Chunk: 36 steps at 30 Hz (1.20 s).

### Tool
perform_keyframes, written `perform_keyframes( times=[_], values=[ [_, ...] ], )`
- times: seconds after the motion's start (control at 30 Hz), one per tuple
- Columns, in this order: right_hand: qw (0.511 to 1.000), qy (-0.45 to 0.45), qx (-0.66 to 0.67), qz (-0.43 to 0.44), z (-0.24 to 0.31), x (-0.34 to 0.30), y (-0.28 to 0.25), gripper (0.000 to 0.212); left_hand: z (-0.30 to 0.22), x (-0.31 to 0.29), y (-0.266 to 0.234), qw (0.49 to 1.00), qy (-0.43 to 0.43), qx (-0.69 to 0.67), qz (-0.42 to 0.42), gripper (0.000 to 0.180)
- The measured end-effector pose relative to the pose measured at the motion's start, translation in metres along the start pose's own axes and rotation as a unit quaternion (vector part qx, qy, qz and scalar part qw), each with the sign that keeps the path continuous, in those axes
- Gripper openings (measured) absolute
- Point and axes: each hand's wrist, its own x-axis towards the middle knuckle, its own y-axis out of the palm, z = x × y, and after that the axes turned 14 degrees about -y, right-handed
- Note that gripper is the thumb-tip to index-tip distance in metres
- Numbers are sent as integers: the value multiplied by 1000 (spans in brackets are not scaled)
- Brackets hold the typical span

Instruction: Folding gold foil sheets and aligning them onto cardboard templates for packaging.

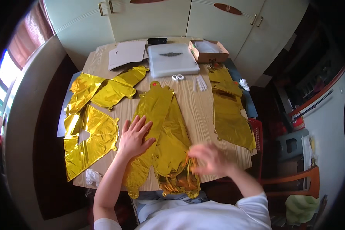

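A flat gold foil balloon [156, 111] lies lengthwise before me, its near end hanging past the table's front edge. My left hand [136, 136] rests palm down on its left side with the fingers spread. At the right edge of the same foil is my right hand [211, 158], its fingers blurred by motion, so I cannot see whether they grip anything. Below it, the foil's lower right part is crumpled and shiny. More flat gold foil balloons [96, 132] lie on the left, and a folded gold foil balloon [230, 115] is on the right.
A translucent plastic case [172, 67] sits at the back, beside pale cards [127, 54] and a brown box [214, 57]. Nearer lie white tape rolls [178, 78] and white strips [199, 83]. Crumpled white tissue [92, 177] is at the front left. A wooden chair [308, 178] stands at right.
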Motion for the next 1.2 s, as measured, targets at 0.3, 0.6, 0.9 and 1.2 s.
perform_keyframes(
  times=[0.3, 0.6, 0.9, 1.2],
  values=[
    [998, 60, 21, 4, 81, -60, 25, 71, -2, -1, 2, 999, 25, -23, 30, 61],
    [998, 65, -13, 15, 77, -62, 24, 48, -1, 0, 6, 998, 21, -45, 29, 62],
    [998, 57, -1, 35, 75, -55, 21, 47, -1, -2, 6, 999, 30, -31, 26, 57],
    [997, 66, -23, 33, 70, -56, 22, 45, 1, -2, 7, 998, 51, -34, 25, 58]
  ],
)
